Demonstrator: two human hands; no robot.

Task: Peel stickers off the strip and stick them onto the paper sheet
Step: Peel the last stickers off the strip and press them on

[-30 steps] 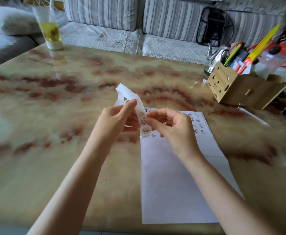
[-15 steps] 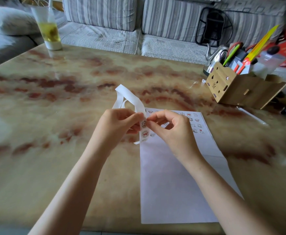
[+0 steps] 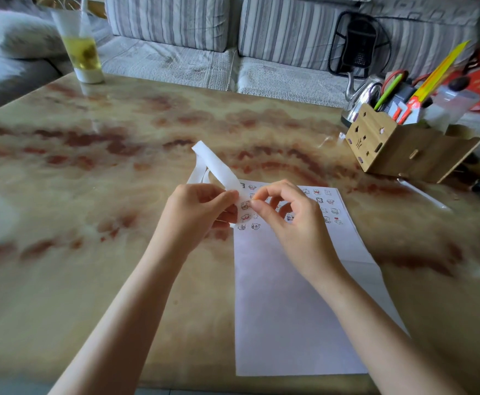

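A white sticker strip (image 3: 218,166) loops up from my left hand (image 3: 201,206), which pinches it between thumb and fingers just above the table. My right hand (image 3: 284,215) has its thumb and forefinger pinched on a small cartoon sticker (image 3: 245,205) on the strip's lower end. Under both hands lies the white paper sheet (image 3: 295,309), lengthwise towards me. Several small stickers (image 3: 328,210) sit in rows across its far end; part of them is hidden by my right hand.
The marble-patterned table (image 3: 90,195) holds a tall glass of yellow drink (image 3: 83,55) at the far left. A wooden organiser (image 3: 398,146) with pens and scissors, and a metal kettle (image 3: 361,95), stand at the far right. A striped sofa (image 3: 176,29) runs behind.
Both hands have sunk closer to the far end of the sheet. My left thumb has folded down onto the strip, and my right fingertips have closed in on the sticker.
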